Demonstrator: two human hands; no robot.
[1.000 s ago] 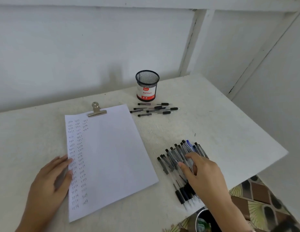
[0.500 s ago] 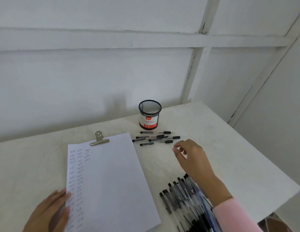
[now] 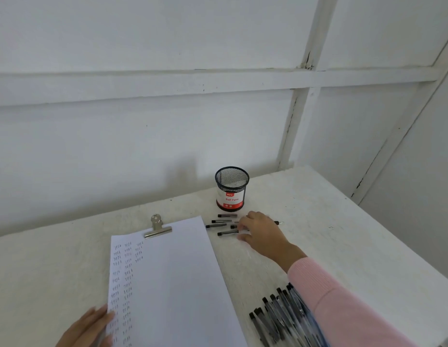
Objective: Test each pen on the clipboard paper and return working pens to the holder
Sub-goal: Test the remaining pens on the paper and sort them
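Note:
A black mesh pen holder [image 3: 232, 189] with a red and white label stands at the back of the white table. Just in front of it lie several loose black pens [image 3: 221, 225]. My right hand [image 3: 261, 232] rests over the right part of that group with its fingers bent down onto the pens; whether it grips one is hidden. The clipboard paper [image 3: 172, 284] with rows of small test marks lies left of centre under a metal clip [image 3: 157, 227]. My left hand [image 3: 89, 329] lies flat on the paper's lower left edge.
A larger pile of black and blue pens [image 3: 280, 319] lies at the near right, partly under my pink sleeve [image 3: 343, 304]. White wall panels close off the back and right of the table [image 3: 343, 234].
My right hand left the near pile and moved forward onto the small group of pens by the holder. The camera tilted up. My left hand stayed on the paper.

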